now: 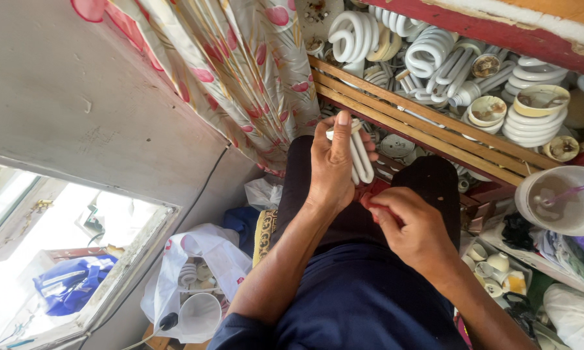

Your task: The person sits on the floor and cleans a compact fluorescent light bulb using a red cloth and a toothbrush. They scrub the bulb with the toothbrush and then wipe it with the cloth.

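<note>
Centrally, the left hand [332,162] is raised above the person's lap, fingers wrapped shut around a white tube lamp [358,155] with folded glass loops; the thumb lies flat along the lamp's upper end, and the loops stick out to the right of the palm. The right hand [413,228] sits lower and nearer the body, just beside the lamp's lower end, its fingers curled and pinched together; whether anything is held between the fingertips cannot be determined from this view. Both forearms extend from a dark blue garment [363,304], and the knees are covered in black fabric [434,185]. Directly beyond the hands, a wooden rack [421,123] of parallel slats runs diagonally, and behind it lies a heap of spiral lamps [434,52] and loose lamp bases, white and cream, piled against a red-painted frame [499,29]. To the right of the right hand stands a white pot [531,188] with a thin purple stick leaning out of it, and below that a shallow tray [528,269] containing small white caps. To the left of the left hand hangs a floral curtain [240,71] printed with pink flowers, against a grey plastered wall [78,84]. Lower left, a white plastic bag [204,249] lies open on the floor, holding more lamp parts and a white cup-shaped housing. At far left, a bright window opening [45,259] shows a blue cloth outside.
</note>
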